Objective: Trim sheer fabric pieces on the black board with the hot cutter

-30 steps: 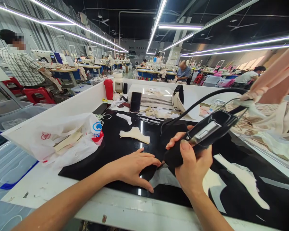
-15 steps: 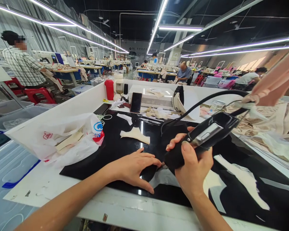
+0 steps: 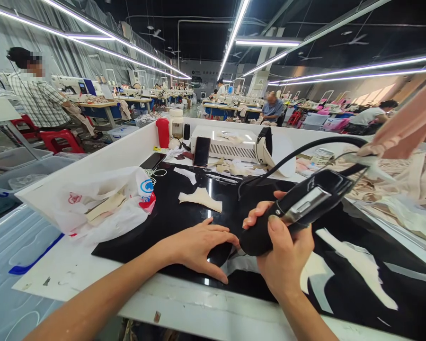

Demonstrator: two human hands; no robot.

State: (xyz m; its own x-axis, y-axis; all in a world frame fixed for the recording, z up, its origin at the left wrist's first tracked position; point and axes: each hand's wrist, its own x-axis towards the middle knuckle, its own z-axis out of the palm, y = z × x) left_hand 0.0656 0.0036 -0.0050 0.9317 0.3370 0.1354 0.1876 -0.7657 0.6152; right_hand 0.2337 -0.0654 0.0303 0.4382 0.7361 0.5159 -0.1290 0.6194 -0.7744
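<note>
My right hand (image 3: 286, 255) is wrapped round a black corded hand tool (image 3: 294, 208) with a silver metal plate on its upper side. Its low front end is close to the fingertips of my left hand (image 3: 202, 248), over a translucent fabric piece (image 3: 246, 264) on the black mat (image 3: 156, 237). My left hand lies palm down, thumb and fingers apart, at the left edge of that piece. What the tool's tip touches is mostly hidden. A cream fabric piece (image 3: 200, 199) lies beyond my left hand. To the right of my right hand are more cream pieces (image 3: 358, 270).
A white plastic bag (image 3: 110, 208) with scraps sits at left. Behind the mat stand a phone (image 3: 201, 151), a white vented box (image 3: 227, 142) and a red container (image 3: 162, 132). The tool's cable (image 3: 305, 142) arches right beside hanging pink cloth (image 3: 404, 128). Other people sit at sewing tables.
The tool has tipped slightly, its front end a little lower and further left, and more of its pale tip shows. My left hand stays nearly in place. The view shifts slightly.
</note>
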